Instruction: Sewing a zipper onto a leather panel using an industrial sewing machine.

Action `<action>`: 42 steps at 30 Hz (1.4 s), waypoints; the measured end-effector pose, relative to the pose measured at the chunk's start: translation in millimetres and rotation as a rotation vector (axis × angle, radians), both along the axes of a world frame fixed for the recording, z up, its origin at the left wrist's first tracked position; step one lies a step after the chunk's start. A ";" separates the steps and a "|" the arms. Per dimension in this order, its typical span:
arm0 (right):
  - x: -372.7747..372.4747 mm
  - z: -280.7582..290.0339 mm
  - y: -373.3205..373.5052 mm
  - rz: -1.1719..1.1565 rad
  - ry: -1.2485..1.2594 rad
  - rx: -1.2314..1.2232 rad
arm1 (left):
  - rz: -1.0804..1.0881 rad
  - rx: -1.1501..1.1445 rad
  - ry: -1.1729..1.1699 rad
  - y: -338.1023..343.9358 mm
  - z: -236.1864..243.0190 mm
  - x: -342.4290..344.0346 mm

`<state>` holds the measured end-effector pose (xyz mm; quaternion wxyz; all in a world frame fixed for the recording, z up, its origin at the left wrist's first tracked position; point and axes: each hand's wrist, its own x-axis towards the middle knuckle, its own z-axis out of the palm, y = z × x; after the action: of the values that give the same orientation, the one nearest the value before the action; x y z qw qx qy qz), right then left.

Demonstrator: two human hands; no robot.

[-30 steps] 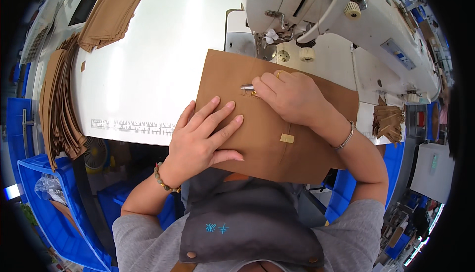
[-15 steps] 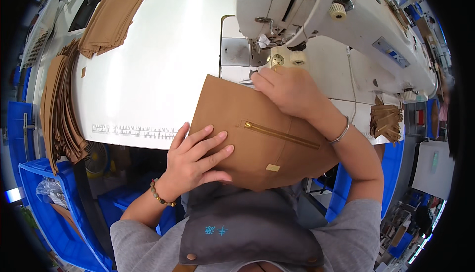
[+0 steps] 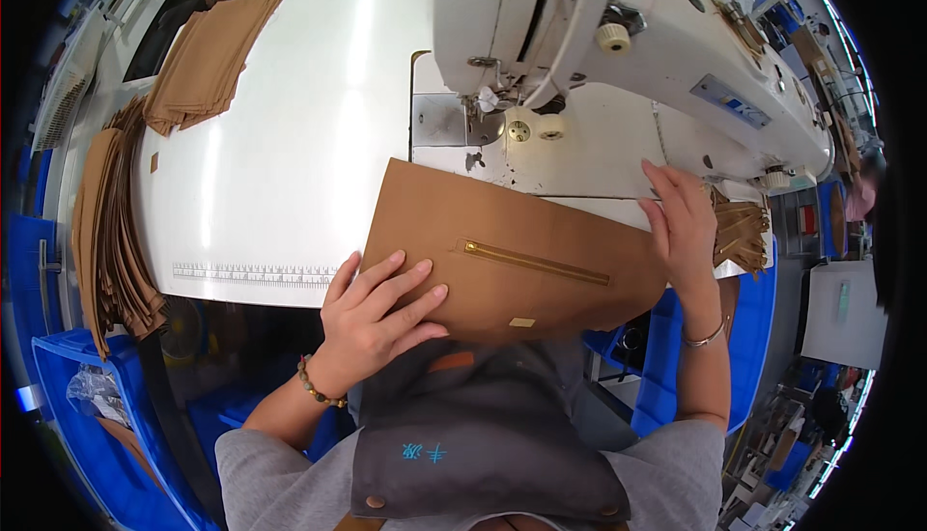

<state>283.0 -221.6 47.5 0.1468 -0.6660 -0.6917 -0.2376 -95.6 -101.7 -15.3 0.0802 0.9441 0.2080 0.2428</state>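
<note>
A brown bag panel point(image 3: 425, 212) with a gold zipper point(image 3: 536, 263) and a small pale label point(image 3: 521, 322) lies across the front edge of the white sewing table. My left hand point(image 3: 372, 314) rests on its left part, fingers spread flat. Beside the panel's right end, my right hand point(image 3: 684, 227) is raised with its fingers apart and nothing visible in them; whether its edge touches the panel I cannot tell. Beyond the panel stands a white sewing machine point(image 3: 676, 58), its needle area point(image 3: 483, 106) apart from the fabric. A small dark item point(image 3: 474, 160), too small to name, lies before it.
Brown fabric pieces are stacked at the far left point(image 3: 208, 63), and a thick pile point(image 3: 106, 232) drapes over the table's left side. Small brown strips point(image 3: 740, 232) lie right of my right hand. Blue bins point(image 3: 82, 348) stand below. A ruler strip point(image 3: 251, 273) marks the front edge.
My right hand has moved right and nearer, from beside the needle area to the panel's right end. The panel has flattened slightly; my left hand stays on it. The whole view has shifted a little.
</note>
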 end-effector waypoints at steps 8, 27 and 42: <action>-109.3 44.0 71.6 0.369 1.147 0.208 | 0.020 0.005 -0.018 -0.7 1.2 1.1; -58.7 -5.0 29.3 -0.089 0.564 -0.252 | 0.021 0.027 -0.047 -0.1 -6.7 2.5; -34.8 -25.7 40.7 -0.025 0.791 -0.355 | 0.032 0.079 -0.027 -1.0 -4.6 7.9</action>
<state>248.2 -180.9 21.8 0.2809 -0.7290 -0.6041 0.1569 -87.7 -102.6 -19.9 0.0415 0.9397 0.2124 0.2647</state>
